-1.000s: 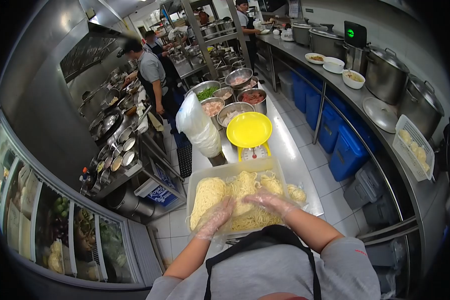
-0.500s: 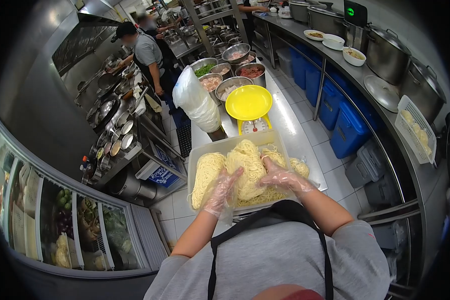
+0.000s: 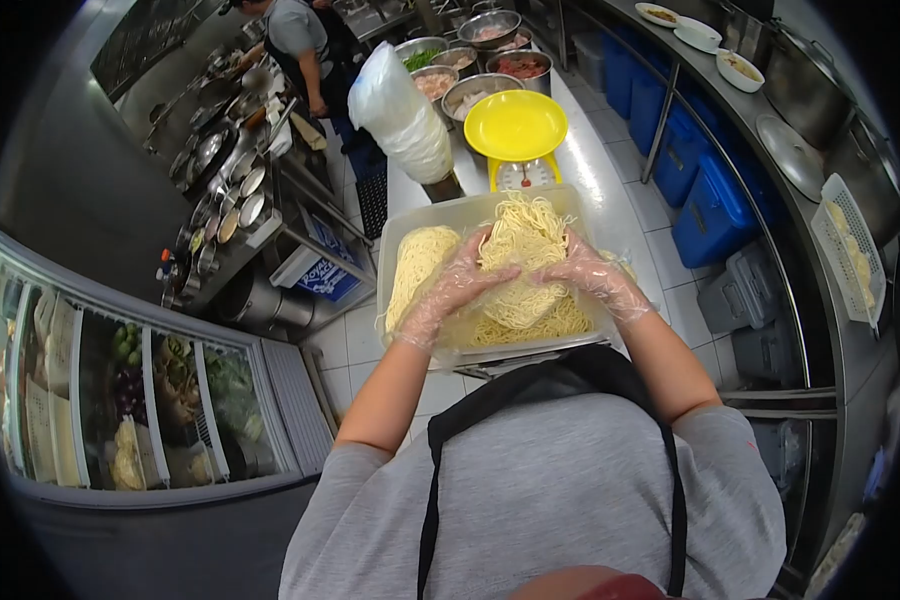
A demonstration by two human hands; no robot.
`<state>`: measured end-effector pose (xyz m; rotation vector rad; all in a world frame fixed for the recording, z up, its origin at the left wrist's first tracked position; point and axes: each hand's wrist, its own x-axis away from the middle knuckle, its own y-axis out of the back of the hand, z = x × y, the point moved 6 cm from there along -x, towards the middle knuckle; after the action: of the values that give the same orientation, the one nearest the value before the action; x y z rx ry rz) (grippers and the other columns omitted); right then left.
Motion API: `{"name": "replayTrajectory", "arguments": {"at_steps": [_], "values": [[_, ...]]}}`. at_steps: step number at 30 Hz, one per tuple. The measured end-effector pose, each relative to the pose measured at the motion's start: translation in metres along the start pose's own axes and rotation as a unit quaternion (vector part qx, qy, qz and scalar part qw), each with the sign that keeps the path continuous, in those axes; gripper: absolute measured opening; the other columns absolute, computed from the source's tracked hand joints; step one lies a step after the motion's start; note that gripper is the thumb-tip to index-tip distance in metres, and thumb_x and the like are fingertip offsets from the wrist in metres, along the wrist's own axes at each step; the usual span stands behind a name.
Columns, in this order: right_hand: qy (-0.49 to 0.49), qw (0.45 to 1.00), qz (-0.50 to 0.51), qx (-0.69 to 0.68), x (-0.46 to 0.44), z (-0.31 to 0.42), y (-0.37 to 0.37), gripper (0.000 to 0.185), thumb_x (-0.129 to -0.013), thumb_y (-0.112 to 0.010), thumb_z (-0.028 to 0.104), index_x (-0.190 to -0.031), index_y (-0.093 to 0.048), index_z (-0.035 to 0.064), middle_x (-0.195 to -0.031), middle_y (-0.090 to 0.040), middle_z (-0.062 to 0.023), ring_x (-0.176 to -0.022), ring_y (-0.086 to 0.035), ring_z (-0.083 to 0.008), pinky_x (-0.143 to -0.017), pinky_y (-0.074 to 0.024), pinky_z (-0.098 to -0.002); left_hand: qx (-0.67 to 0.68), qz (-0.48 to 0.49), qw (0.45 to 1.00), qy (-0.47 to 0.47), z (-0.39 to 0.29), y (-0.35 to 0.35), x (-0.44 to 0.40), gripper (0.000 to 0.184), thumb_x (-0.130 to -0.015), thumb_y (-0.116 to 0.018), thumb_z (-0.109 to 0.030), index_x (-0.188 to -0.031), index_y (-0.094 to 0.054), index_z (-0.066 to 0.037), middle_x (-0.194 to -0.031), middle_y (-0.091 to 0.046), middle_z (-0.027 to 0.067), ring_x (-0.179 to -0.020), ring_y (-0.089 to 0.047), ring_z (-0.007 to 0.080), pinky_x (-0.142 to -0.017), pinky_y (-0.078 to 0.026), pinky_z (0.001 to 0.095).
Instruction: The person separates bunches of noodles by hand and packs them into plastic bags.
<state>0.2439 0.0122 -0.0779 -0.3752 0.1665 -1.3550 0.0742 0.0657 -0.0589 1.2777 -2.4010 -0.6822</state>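
Both my hands wear clear plastic gloves and cup a bundle of pale yellow noodles (image 3: pixel 523 245) between them. My left hand (image 3: pixel 467 278) grips its left side, and my right hand (image 3: pixel 585 270) grips its right side, with the thumbs across the near face. The bundle is over a translucent plastic tub (image 3: pixel 395 222). Inside the tub, another noodle mound (image 3: pixel 422 268) lies at the left, and loose noodles (image 3: pixel 530 326) cover the bottom below my hands. Just beyond the tub stands a kitchen scale (image 3: pixel 525 175) with a yellow pan (image 3: pixel 516 126).
A stack of plastic bags (image 3: pixel 400 115) stands behind the tub. Metal bowls of meat (image 3: pixel 520 66) and greens sit further back on the steel table (image 3: pixel 595 160). Blue bins (image 3: pixel 715 212) line the right, a glass-topped fridge (image 3: pixel 170 400) the left. A co-worker (image 3: pixel 295 40) stands at the stove.
My hands have lifted the noodle bundle and turned it, moving slightly right and away from me. My head view has tilted downward, so the far kitchen shows less.
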Motion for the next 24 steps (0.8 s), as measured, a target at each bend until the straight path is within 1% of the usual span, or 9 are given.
{"name": "replayTrajectory", "arguments": {"at_steps": [4, 6, 8, 10, 13, 16, 18, 22, 24], "values": [[-0.022, 0.991, -0.015, 0.135, -0.007, -0.006, 0.006, 0.09, -0.063, -0.083, 0.005, -0.138, -0.033, 0.0016, -0.125, -0.053, -0.0124, -0.117, -0.051, -0.0203, -0.102, -0.0401, -0.0345, -0.039, 0.023, 0.997, 0.068, -0.021, -0.002, 0.021, 0.072, -0.081, -0.072, -0.034, -0.136, -0.04, 0.0, -0.126, -0.055, 0.0142, -0.115, -0.053, 0.0239, -0.098, -0.043, 0.0347], [0.017, 0.984, -0.008, 0.18, -0.006, 0.01, -0.004, 0.098, -0.065, -0.084, 0.012, -0.142, -0.025, 0.0025, -0.132, -0.047, -0.0143, -0.122, -0.047, -0.0239, -0.104, -0.0371, -0.0364, 0.385, 0.075, 0.912, 0.116, -0.029, -0.018, 0.03, 0.071, -0.084, -0.069, -0.043, -0.135, -0.044, -0.002, -0.125, -0.056, 0.0119, -0.112, -0.055, 0.0204, -0.095, -0.044, 0.032], [0.058, 0.973, -0.006, 0.223, -0.003, 0.01, -0.016, 0.106, -0.066, -0.085, 0.019, -0.146, -0.017, 0.0035, -0.139, -0.04, -0.0163, -0.127, -0.043, -0.0275, -0.107, -0.0341, -0.0383, 0.372, 0.065, 0.916, 0.134, -0.021, -0.02, 0.028, 0.072, -0.084, -0.066, -0.047, -0.135, -0.043, -0.002, -0.124, -0.057, 0.0109, -0.11, -0.056, 0.0186, -0.093, -0.045, 0.0311], [0.159, 0.825, -0.094, 0.534, 0.008, 0.007, -0.025, 0.122, -0.059, -0.088, 0.036, -0.148, -0.01, 0.0051, -0.144, -0.031, -0.0222, -0.134, -0.032, -0.0342, -0.111, -0.0268, -0.0417, 0.359, 0.055, 0.92, 0.149, -0.025, -0.024, 0.03, 0.073, -0.085, -0.064, -0.051, -0.136, -0.043, -0.003, -0.123, -0.058, 0.01, -0.107, -0.057, 0.0168, -0.09, -0.047, 0.0301], [0.102, 0.893, -0.125, 0.421, -0.007, 0.007, -0.008, 0.131, -0.05, -0.09, 0.045, -0.147, -0.012, 0.0042, -0.143, -0.028, -0.0286, -0.134, -0.029, -0.0391, -0.112, -0.0263, -0.0435, 0.306, 0.035, 0.94, 0.145, -0.052, -0.02, 0.035, 0.074, -0.091, -0.056, -0.048, -0.146, -0.029, -0.007, -0.133, -0.05, 0.0104, -0.12, -0.048, 0.019, -0.101, -0.039, 0.0322], [0.106, 0.911, -0.115, 0.382, 0.001, 0.018, -0.008, 0.127, -0.05, -0.09, 0.042, -0.147, -0.016, 0.0092, -0.142, -0.029, -0.0284, -0.133, -0.03, -0.0395, -0.111, -0.0268, -0.0456, 0.288, 0.125, 0.919, 0.237, -0.05, -0.028, 0.036, 0.076, -0.092, -0.056, -0.047, -0.149, -0.021, -0.012, -0.144, -0.039, 0.0114, -0.129, -0.039, 0.0192, -0.107, -0.032, 0.0324], [0.113, 0.909, -0.135, 0.377, 0.0, 0.005, -0.001, 0.123, -0.05, -0.09, 0.039, -0.146, -0.019, 0.0096, -0.14, -0.032, -0.0269, -0.131, -0.033, -0.0395, -0.11, -0.0281, -0.0459, 0.367, 0.145, 0.919, -0.014, -0.036, -0.045, 0.013, 0.078, -0.092, -0.055, -0.046, -0.151, -0.015, -0.014, -0.151, -0.025, 0.0133, -0.137, -0.028, 0.0203, -0.111, -0.025, 0.0331], [0.172, 0.89, -0.173, 0.385, 0.001, -0.01, 0.007, 0.106, -0.053, -0.088, 0.027, -0.14, -0.03, 0.0075, -0.134, -0.039, -0.0236, -0.125, -0.04, -0.0393, -0.106, -0.0336, -0.0445, 0.389, 0.203, 0.898, -0.021, -0.031, -0.056, 0.004, 0.082, -0.092, -0.056, -0.043, -0.151, -0.009, -0.013, -0.155, -0.014, 0.0131, -0.142, -0.015, 0.0213, -0.113, -0.018, 0.0326], [0.168, 0.888, -0.176, 0.391, -0.005, -0.015, 0.012, 0.098, -0.056, -0.087, 0.025, -0.137, -0.035, 0.0075, -0.13, -0.042, -0.0228, -0.122, -0.042, -0.0391, -0.103, -0.0362, -0.0446, 0.16, 0.13, 0.976, -0.067, -0.027, -0.051, -0.002, 0.079, -0.093, -0.058, -0.036, -0.151, -0.009, -0.014, -0.151, -0.023, 0.014, -0.139, -0.023, 0.0223, -0.112, -0.023, 0.0329]]}}
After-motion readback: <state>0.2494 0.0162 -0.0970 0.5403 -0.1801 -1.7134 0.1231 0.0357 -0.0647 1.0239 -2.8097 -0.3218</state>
